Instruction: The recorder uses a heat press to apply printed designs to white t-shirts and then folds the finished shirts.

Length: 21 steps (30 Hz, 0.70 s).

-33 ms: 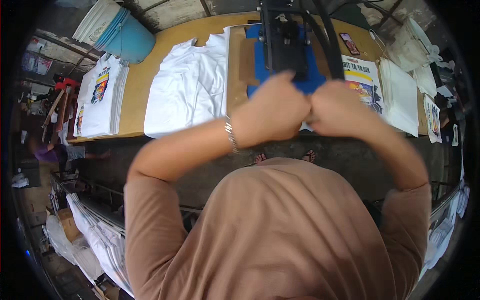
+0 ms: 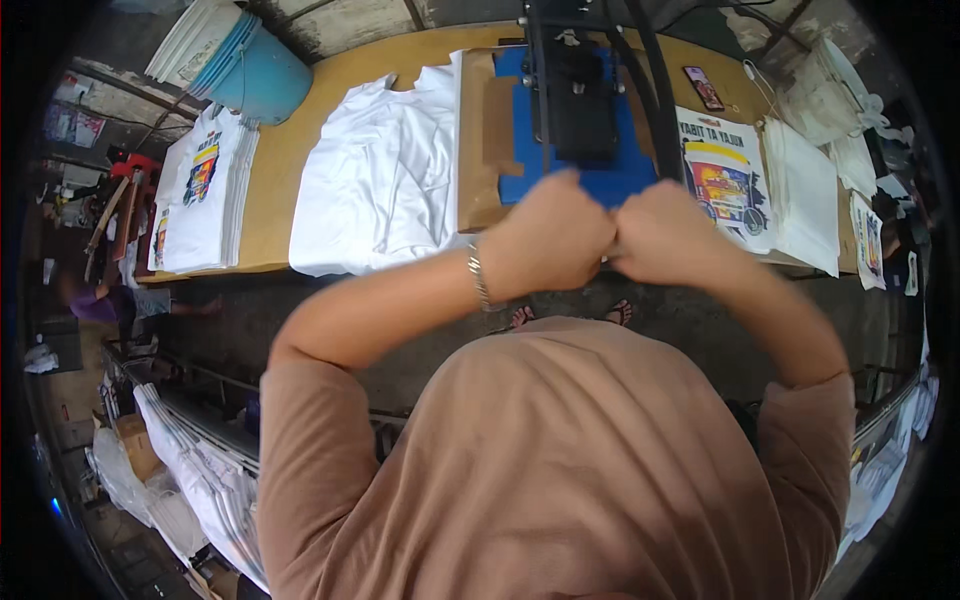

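My left hand (image 2: 553,235), with a metal bracelet at its wrist, and my right hand (image 2: 668,235) are closed into fists side by side, knuckles nearly touching. Whatever they grip is hidden behind the fingers. Just beyond them stands a heat press with a black head (image 2: 583,120) over a blue plate (image 2: 640,150). Brown board (image 2: 477,190) shows along the plate's left side. Left of the press lies a plain white T-shirt (image 2: 370,180), flat with some wrinkles. To the right is a white sheet with a colourful print (image 2: 725,180), partly behind my right hand.
Printed white shirts are stacked (image 2: 205,190) at the table's left, before blue and white buckets (image 2: 265,75). On the right are a white stack (image 2: 800,195), a phone (image 2: 703,88) and a pale bucket (image 2: 820,90). A person (image 2: 100,300) is at far left. White cloths (image 2: 200,480) hang lower left.
Both fists have shifted a little toward me, away from the press head, still close together. More of the blue plate and the printed sheet shows.
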Motion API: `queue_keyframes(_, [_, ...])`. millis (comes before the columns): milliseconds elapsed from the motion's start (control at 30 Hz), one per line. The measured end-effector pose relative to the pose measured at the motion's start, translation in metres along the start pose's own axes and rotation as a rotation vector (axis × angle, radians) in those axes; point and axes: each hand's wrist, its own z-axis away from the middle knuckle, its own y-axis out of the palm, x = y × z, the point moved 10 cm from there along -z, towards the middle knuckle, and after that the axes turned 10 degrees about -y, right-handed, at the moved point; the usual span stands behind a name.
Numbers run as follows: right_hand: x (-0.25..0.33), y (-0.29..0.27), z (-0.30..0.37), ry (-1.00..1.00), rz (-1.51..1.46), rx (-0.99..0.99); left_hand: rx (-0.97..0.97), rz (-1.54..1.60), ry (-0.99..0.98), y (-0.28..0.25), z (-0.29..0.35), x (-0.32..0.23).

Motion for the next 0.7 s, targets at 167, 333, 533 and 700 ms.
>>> queue_keyframes(167, [-0.013,0.064,-0.016,0.038,-0.12,-0.266,-0.177,0.109,-0.067,0.072,-0.001,0.019])
queue_keyframes(333, [-0.018,0.091,-0.025,0.046,-0.047,-0.249,-0.329,0.05,-0.066,0.086,-0.001,0.019])
queue_keyframes(533, [-0.013,0.099,-0.032,0.033,0.045,-0.272,-0.213,-0.044,-0.056,0.111,-0.003,0.022])
queue_keyframes(700, [-0.01,0.099,-0.028,0.038,-0.002,-0.126,-0.31,-0.159,-0.065,0.081,0.014,0.023])
